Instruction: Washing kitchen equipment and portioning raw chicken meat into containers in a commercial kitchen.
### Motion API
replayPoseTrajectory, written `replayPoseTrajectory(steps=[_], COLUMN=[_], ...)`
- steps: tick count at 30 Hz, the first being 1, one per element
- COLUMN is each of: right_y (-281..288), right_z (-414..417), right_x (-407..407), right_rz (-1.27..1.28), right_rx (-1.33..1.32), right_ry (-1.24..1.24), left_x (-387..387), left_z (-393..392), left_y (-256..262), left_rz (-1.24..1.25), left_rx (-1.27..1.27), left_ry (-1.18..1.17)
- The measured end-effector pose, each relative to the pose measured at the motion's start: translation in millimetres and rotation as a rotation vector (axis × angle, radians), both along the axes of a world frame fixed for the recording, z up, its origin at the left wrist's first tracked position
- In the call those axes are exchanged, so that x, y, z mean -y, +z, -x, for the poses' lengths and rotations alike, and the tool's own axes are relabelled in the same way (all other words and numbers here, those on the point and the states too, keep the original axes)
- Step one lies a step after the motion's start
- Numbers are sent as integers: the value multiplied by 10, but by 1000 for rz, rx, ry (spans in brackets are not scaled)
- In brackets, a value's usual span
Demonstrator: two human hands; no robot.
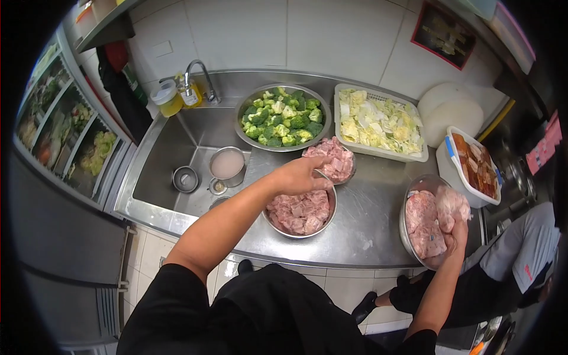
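My left hand point(301, 177) reaches over the near metal bowl of raw meat chunks point(299, 213), its fingers at the bowl's far rim; whether they grip it I cannot tell. Just beyond sits a second bowl of raw meat point(337, 159), partly behind the fingers. At the right, my right hand point(455, 237) holds a clear plastic bag of raw meat point(450, 208) over a metal bowl point(404, 222). More bagged meat point(421, 217) lies inside this bowl. A metal bowl of broccoli florets point(279, 117) and a white basket of cut cabbage point(381, 122) stand farther back.
A steel sink point(166, 164) with a pot of cloudy liquid point(227, 165) and a faucet point(199, 73) is at the left. A white tub of browned meat point(472, 164) stands at the right. A co-worker's grey sleeve point(526, 239) is close at the right. A glass-door fridge point(66, 120) stands left.
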State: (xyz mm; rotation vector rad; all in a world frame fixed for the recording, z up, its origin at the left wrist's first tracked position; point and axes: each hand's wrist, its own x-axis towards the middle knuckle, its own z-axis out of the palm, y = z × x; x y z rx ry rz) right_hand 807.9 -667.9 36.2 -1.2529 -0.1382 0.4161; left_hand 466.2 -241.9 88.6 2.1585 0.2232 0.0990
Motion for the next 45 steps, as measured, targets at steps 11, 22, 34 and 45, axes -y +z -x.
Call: replayPoseTrajectory(steps=[11, 22, 34, 45], right_y=[718, 898, 374, -864], right_z=[1811, 1943, 1261, 1532], right_x=[-1754, -1663, -1016, -3101], right_rz=[-259, -102, 1267, 644], right_rx=[90, 296, 1121, -11], right_ry=[386, 205, -263, 188], left_x=[-42, -757, -1083, -944], left_z=[-589, 184, 450, 711], left_y=[139, 344, 205, 113], left_rz=[1113, 480, 278, 450], left_rx=[90, -61, -121, -98], left_ry=[-260, -98, 101, 256])
